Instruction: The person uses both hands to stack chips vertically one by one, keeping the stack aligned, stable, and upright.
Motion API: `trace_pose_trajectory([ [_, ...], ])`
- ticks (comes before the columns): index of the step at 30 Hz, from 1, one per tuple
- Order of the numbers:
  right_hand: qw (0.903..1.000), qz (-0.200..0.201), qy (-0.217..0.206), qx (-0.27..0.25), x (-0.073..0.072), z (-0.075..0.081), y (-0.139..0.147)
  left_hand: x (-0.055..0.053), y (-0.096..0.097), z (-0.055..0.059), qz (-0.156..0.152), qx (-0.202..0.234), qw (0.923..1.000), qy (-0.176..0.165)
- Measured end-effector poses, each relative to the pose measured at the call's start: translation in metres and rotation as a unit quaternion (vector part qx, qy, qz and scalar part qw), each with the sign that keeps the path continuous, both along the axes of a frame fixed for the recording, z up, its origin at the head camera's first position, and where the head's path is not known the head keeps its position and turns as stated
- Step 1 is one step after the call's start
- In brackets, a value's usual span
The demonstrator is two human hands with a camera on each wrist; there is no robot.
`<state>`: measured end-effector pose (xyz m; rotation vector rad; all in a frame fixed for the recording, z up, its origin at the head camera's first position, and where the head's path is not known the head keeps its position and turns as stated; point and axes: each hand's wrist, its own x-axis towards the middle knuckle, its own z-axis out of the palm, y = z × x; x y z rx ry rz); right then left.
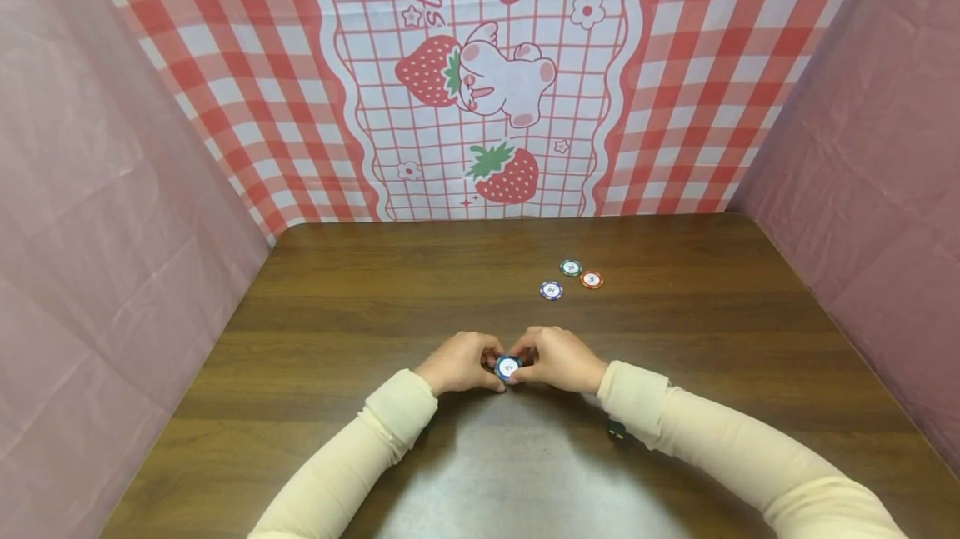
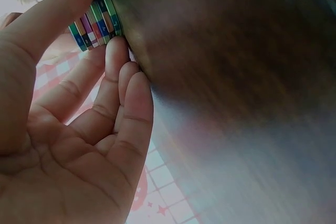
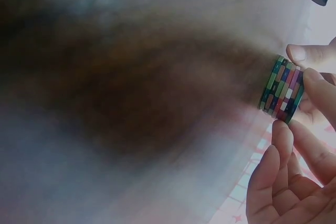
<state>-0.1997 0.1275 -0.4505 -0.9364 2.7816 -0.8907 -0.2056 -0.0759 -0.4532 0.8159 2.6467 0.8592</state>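
Note:
A short stack of poker chips (image 1: 507, 367) stands on the wooden table in front of me, its top chip blue-edged with a white centre. My left hand (image 1: 462, 362) grips the stack from the left, thumb at the near side and fingertips at the far side. From the right, my right hand (image 1: 561, 358) pinches the same stack. Both wrist views show the stack's striped edge (image 3: 282, 90) in green, dark blue, pink and red. Beyond the hands lie three loose chips: a blue chip (image 1: 551, 290), a green chip (image 1: 571, 267) and a red chip (image 1: 592, 279).
The brown wooden table (image 1: 337, 297) reaches back to a red-and-white checked cloth (image 1: 690, 89) with strawberry prints. Pink cloths hang at the left (image 1: 127, 189) and right (image 1: 847, 172) sides.

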Motion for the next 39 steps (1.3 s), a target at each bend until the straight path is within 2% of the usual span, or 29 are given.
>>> trace_pose_trajectory([
  [11,0.9999,-0.001,0.012,0.007,-0.001,-0.001,-0.001,0.000,0.000,0.000,0.000,0.001,1.0000,0.005],
  [23,1.0000,0.000,0.005,-0.008,-0.002,0.000,0.001,0.000,0.000,0.001,-0.003,-0.001,0.9999,0.010],
  [32,0.9981,-0.029,-0.021,-0.051,-0.007,0.010,0.010,0.000,0.000,0.001,-0.006,-0.006,0.9999,0.015],
  [39,0.9922,-0.080,-0.022,-0.094,-0.020,0.016,0.022,0.000,0.000,0.000,-0.006,-0.007,0.9998,0.021],
])
